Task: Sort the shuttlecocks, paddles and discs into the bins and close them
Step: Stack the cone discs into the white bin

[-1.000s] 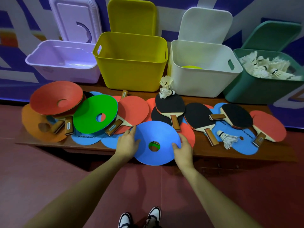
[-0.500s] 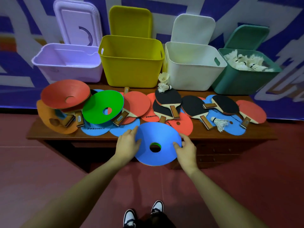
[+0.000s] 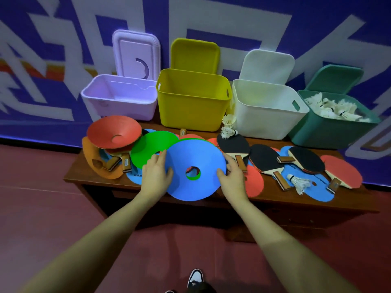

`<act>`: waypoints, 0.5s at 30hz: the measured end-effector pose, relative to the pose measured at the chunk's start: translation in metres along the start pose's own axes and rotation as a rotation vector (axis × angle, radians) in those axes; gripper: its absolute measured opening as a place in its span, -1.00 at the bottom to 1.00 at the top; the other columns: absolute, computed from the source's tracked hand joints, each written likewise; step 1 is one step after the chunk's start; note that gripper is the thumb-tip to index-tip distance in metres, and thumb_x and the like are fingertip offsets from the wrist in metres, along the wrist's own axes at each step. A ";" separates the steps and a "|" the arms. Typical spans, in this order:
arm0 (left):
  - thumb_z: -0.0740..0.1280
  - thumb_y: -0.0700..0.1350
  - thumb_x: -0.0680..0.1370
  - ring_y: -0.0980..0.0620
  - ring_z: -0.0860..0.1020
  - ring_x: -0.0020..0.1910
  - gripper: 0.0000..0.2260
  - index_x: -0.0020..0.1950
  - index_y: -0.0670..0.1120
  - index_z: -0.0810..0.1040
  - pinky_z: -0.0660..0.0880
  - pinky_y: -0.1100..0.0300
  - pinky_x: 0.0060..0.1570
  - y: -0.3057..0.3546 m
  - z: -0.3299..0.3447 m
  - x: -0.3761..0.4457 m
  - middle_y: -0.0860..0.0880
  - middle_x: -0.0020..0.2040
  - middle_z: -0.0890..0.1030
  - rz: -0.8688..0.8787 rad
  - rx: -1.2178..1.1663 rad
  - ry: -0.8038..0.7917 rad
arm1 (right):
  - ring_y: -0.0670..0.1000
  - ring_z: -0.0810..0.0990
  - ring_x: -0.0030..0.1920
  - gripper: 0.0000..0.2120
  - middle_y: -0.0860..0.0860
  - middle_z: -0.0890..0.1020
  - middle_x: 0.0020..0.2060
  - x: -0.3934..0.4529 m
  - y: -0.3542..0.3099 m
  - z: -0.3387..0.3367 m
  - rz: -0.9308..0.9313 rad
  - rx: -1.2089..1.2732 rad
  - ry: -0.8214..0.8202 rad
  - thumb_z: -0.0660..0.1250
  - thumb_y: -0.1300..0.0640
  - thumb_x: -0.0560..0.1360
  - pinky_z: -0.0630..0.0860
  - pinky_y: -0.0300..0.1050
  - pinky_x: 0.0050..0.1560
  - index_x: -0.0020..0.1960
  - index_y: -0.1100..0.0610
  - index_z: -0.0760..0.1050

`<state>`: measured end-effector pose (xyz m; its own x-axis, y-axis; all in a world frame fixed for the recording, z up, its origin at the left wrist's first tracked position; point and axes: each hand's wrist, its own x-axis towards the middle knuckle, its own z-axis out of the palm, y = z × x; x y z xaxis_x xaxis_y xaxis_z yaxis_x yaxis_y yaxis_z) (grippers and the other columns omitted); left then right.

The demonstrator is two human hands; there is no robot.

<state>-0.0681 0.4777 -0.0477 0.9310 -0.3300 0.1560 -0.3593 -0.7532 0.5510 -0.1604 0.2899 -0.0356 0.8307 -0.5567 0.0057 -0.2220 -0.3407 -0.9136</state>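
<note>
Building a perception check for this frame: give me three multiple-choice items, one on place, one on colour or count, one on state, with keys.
1. Where do most of the shuttlecocks lie?
A. in the lilac bin
B. in the green bin
C. in the yellow bin

2. What colour is the disc held between the hands?
A. blue
B. orange
C. black

3. How do the bin lids stand?
A. all shut on the bins
B. stacked on the floor
C. off the bins, propped upright behind them

Key:
1 B: the green bin holds a white heap of shuttlecocks.
2 A: the left hand and right hand hold the blue disc by its edges.
3 C: the yellow lid, like the other three, stands behind its open bin against the wall.
</note>
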 end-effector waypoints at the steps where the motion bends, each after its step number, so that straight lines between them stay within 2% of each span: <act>1: 0.31 -0.18 0.51 -0.29 0.41 0.18 -0.47 0.45 -0.23 0.26 0.31 -0.07 0.07 -0.006 -0.004 0.006 -0.28 0.19 0.44 -0.038 0.013 0.003 | 0.02 0.53 0.17 -0.49 0.01 0.56 0.17 0.010 -0.006 0.008 -0.011 -0.010 -0.040 0.25 0.29 0.49 0.50 0.06 0.16 0.41 0.04 0.32; 6: 0.30 -0.22 0.48 -0.23 0.33 0.28 -0.44 0.46 -0.19 0.22 0.21 -0.10 0.23 -0.035 -0.017 0.030 -0.21 0.28 0.42 -0.179 0.047 0.007 | 0.02 0.52 0.18 -0.56 0.00 0.57 0.16 0.056 -0.024 0.048 -0.072 -0.015 -0.149 0.23 0.34 0.48 0.48 0.06 0.20 0.34 0.11 0.40; 9: 0.29 -0.20 0.49 -0.23 0.35 0.26 -0.46 0.45 -0.15 0.23 0.25 -0.08 0.15 -0.051 -0.014 0.047 -0.18 0.27 0.43 -0.221 0.058 -0.003 | 0.00 0.56 0.05 -0.64 0.01 0.60 0.04 0.084 -0.028 0.066 -0.083 -0.014 -0.183 0.21 0.36 0.47 0.53 0.00 0.07 0.23 0.13 0.48; 13: 0.27 -0.18 0.51 -0.24 0.36 0.24 -0.46 0.47 -0.16 0.20 0.27 -0.07 0.12 -0.062 -0.002 0.071 -0.19 0.26 0.41 -0.302 0.101 -0.037 | -0.02 0.50 -0.14 -0.78 -0.01 0.55 -0.13 0.116 -0.026 0.086 -0.049 -0.043 -0.232 0.21 0.38 0.48 0.48 -0.06 -0.12 0.08 0.19 0.49; 15: 0.27 -0.17 0.51 -0.25 0.34 0.25 -0.46 0.46 -0.16 0.20 0.26 -0.06 0.16 -0.066 0.007 0.078 -0.20 0.28 0.40 -0.349 0.132 -0.059 | 0.06 0.49 -0.20 -0.80 0.04 0.54 -0.18 0.129 -0.019 0.095 -0.024 -0.079 -0.271 0.19 0.40 0.46 0.40 -0.05 -0.24 0.00 0.19 0.46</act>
<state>0.0280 0.4973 -0.0775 0.9949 -0.0696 -0.0725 -0.0295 -0.8919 0.4513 -0.0005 0.2960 -0.0560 0.9401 -0.3283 -0.0913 -0.2305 -0.4155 -0.8799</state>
